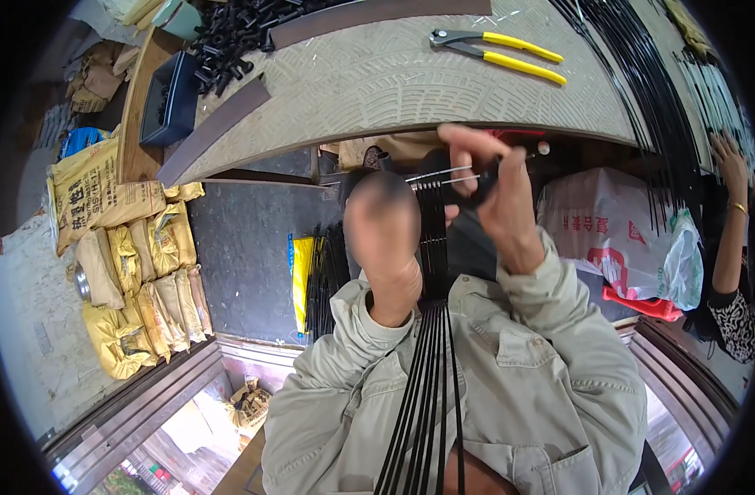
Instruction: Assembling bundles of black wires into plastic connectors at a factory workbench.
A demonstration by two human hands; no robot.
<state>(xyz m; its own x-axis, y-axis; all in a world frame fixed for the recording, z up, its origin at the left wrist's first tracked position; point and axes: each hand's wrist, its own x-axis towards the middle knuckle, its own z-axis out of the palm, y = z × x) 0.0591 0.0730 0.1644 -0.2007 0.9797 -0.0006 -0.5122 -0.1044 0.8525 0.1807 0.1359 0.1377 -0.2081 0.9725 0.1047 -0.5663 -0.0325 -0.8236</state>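
My left hand is raised before my chest, beside the upper end of a row of long thin black rods. A blur covers its fingers, so their grip is hidden. Just right of it, my right hand is closed, with bent fingers around a small dark object whose kind I cannot make out. Its index finger points left. Two thin silvery shafts run between the hands, over the rod ends. The rods pass down over my lap toward the lower edge.
On the worktable ahead lie yellow-handled pincers, a pile of black bolts and more black rods. A dark blue bin stands left. Paper sacks are stacked at left, plastic bags at right. Another person's arm reaches in far right.
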